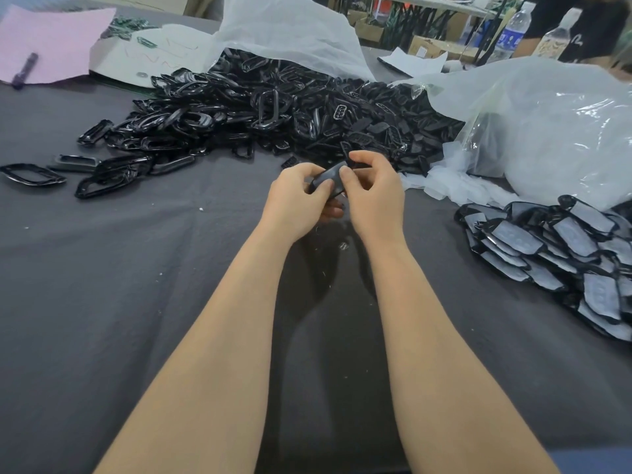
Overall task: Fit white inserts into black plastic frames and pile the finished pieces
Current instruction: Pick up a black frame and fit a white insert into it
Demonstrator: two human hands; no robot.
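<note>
1. there is almost no writing to read. the water bottle [514, 30] far back on the right has a blue label, but its words are too blurry. the white card [150, 54] at the back has thin red squiggly lines on it, not letters.
2. the left hand [297, 201] and the right hand [371, 193] are close together over the middle of the surface [102, 268]. both have fingers pinched shut on one small black piece [327, 179]. each grip is closed on it.
3. the small black piece looks smooth and a bit shiny, with a greyish face. i cannot tell if an insert is in it.
4. just behind the hands is a big heap of black frames [239, 111]. they are shiny plastic rings, long with round ends and a hole in the middle. some lie loose on the left.
5. on the right edge is the pile of finished pieces [561, 248]. each is a black frame with a pale, flat, cloudy-white middle. they overlap like fallen cards.
6. crinkly see-through plastic bags [533, 121] sit behind the piles.
7. the surface is covered in soft dark grey cloth with tiny white specks.
8. a pink paper sheet [58, 39] lies far left, with a purple pen [24, 70] on it.
</note>
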